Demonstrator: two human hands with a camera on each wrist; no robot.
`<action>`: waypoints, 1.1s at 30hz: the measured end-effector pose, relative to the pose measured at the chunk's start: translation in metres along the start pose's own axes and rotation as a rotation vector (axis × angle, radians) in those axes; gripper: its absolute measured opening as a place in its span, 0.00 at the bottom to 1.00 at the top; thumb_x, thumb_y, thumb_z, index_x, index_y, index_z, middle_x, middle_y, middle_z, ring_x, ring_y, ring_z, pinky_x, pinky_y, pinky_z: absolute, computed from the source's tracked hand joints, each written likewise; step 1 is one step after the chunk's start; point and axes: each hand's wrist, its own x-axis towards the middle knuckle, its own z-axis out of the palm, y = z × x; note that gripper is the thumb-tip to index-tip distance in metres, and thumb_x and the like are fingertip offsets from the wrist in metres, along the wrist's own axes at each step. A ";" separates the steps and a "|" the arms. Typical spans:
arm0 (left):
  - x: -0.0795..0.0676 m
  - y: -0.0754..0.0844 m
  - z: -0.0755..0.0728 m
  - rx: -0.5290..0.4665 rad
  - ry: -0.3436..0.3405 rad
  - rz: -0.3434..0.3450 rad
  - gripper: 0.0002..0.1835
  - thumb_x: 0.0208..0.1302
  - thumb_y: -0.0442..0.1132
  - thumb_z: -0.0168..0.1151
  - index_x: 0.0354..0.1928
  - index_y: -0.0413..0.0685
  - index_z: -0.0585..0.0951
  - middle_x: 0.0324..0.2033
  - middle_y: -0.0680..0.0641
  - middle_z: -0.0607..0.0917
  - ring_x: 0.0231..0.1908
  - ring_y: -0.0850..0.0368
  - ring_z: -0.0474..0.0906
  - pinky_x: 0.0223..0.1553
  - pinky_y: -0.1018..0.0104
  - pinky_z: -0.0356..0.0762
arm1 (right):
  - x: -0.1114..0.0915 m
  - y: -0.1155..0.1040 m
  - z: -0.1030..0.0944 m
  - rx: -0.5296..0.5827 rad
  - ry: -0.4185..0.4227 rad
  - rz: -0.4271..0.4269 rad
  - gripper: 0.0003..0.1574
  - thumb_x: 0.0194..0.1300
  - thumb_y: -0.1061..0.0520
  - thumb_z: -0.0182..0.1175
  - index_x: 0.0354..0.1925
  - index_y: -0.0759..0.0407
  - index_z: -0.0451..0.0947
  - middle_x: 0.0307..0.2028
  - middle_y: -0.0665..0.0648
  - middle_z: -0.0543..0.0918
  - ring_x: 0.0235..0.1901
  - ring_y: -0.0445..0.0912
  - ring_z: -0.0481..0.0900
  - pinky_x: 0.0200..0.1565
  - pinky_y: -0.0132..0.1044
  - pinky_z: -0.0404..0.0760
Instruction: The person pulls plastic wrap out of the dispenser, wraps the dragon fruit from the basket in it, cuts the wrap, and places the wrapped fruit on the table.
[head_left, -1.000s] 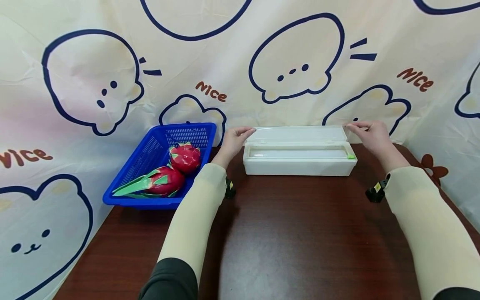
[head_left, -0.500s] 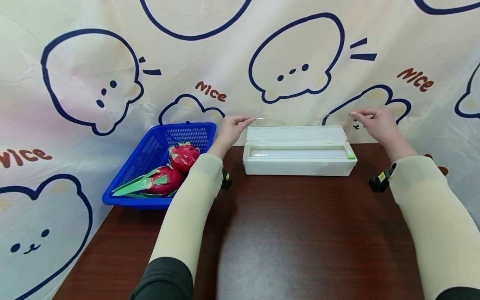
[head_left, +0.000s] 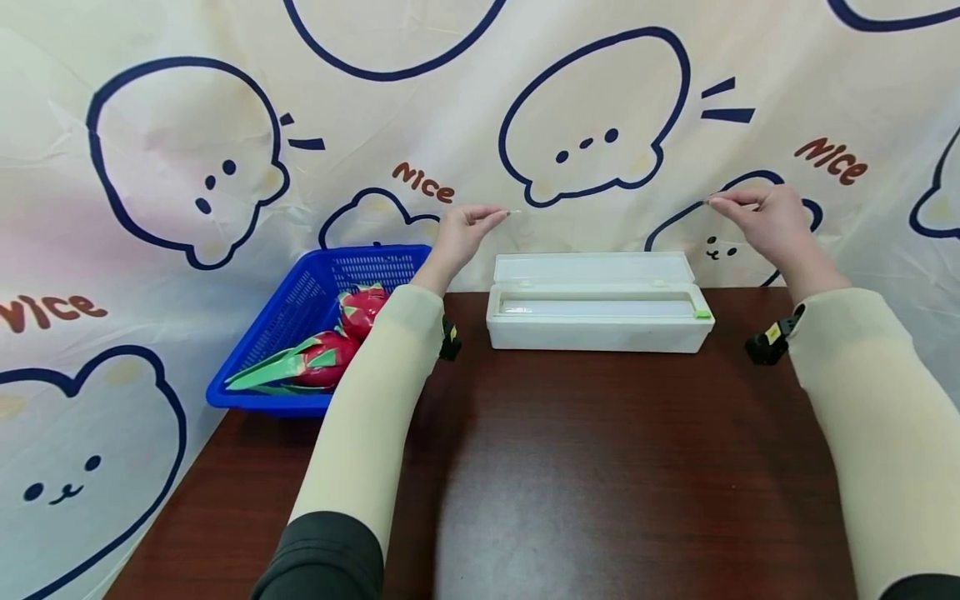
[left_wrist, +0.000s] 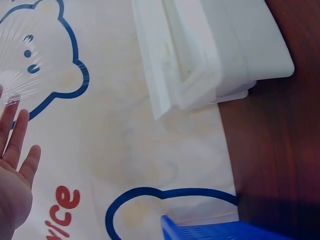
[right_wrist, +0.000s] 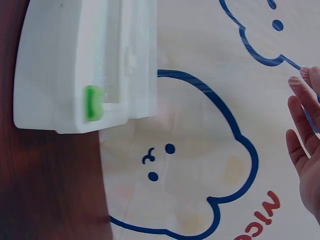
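Observation:
My left hand [head_left: 459, 242] pinches one corner of a thin, clear sheet of cling film [left_wrist: 20, 70], with creases fanning out from the fingertips in the left wrist view. My right hand [head_left: 772, 229] pinches the other end, whose stretched edge shows at the fingertips in the right wrist view. Both hands are raised above and behind a white cling film dispenser [head_left: 600, 335], one toward each end. Its lid [head_left: 596, 268] is tipped back, and a green slide cutter [right_wrist: 94, 103] sits at its right end. Most of the sheet is too transparent to make out in the head view.
Left of the dispenser is a blue plastic basket [head_left: 255, 400] holding two dragon fruits, a long-leafed one [head_left: 322, 362] and a rounder one [head_left: 362, 308], partly behind my left sleeve. A printed cloth [head_left: 465, 108] hangs behind the brown table [head_left: 600, 467].
Both hands have risen from beside the dispenser's open lid to well above it, drawing the film upward, and the right hand has shifted slightly right. The dispenser and basket have stayed put.

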 end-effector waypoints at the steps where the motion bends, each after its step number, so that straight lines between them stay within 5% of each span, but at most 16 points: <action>1: 0.000 0.002 -0.001 0.001 0.002 0.002 0.15 0.68 0.48 0.61 0.51 0.51 0.86 0.49 0.51 0.85 0.53 0.61 0.77 0.56 0.64 0.72 | 0.000 -0.002 -0.002 -0.001 0.000 0.005 0.31 0.67 0.38 0.57 0.57 0.58 0.80 0.44 0.42 0.81 0.45 0.40 0.70 0.43 0.35 0.68; 9: 0.005 0.015 -0.008 0.004 0.038 0.076 0.14 0.67 0.46 0.62 0.49 0.48 0.86 0.46 0.50 0.86 0.50 0.61 0.78 0.54 0.67 0.73 | 0.003 -0.014 -0.013 0.017 -0.007 0.018 0.31 0.68 0.38 0.56 0.58 0.56 0.80 0.50 0.44 0.80 0.52 0.45 0.69 0.54 0.42 0.67; 16: 0.007 0.027 -0.015 -0.034 0.043 0.094 0.14 0.66 0.45 0.63 0.49 0.46 0.86 0.46 0.48 0.86 0.50 0.61 0.79 0.52 0.69 0.73 | 0.004 -0.021 -0.023 0.070 0.034 -0.008 0.26 0.67 0.41 0.59 0.55 0.54 0.82 0.39 0.33 0.80 0.41 0.37 0.69 0.41 0.32 0.64; 23: 0.007 0.035 -0.022 -0.047 0.067 0.072 0.15 0.65 0.45 0.64 0.49 0.46 0.86 0.46 0.49 0.86 0.50 0.61 0.78 0.52 0.70 0.73 | 0.003 -0.030 -0.026 0.175 0.062 -0.031 0.20 0.65 0.43 0.62 0.52 0.47 0.84 0.37 0.30 0.80 0.46 0.33 0.72 0.56 0.32 0.65; 27: 0.009 0.040 -0.026 -0.053 0.061 0.075 0.15 0.64 0.46 0.64 0.49 0.48 0.86 0.47 0.51 0.86 0.51 0.62 0.78 0.54 0.70 0.71 | 0.002 -0.035 -0.029 0.226 0.083 -0.012 0.18 0.64 0.44 0.63 0.50 0.45 0.85 0.36 0.31 0.80 0.41 0.35 0.71 0.47 0.29 0.65; 33: 0.009 0.050 -0.028 -0.081 0.058 0.097 0.16 0.64 0.45 0.65 0.50 0.46 0.86 0.47 0.50 0.86 0.51 0.62 0.78 0.54 0.71 0.71 | 0.001 -0.039 -0.032 0.292 0.101 0.010 0.17 0.67 0.46 0.61 0.52 0.44 0.84 0.42 0.33 0.82 0.54 0.37 0.70 0.62 0.33 0.57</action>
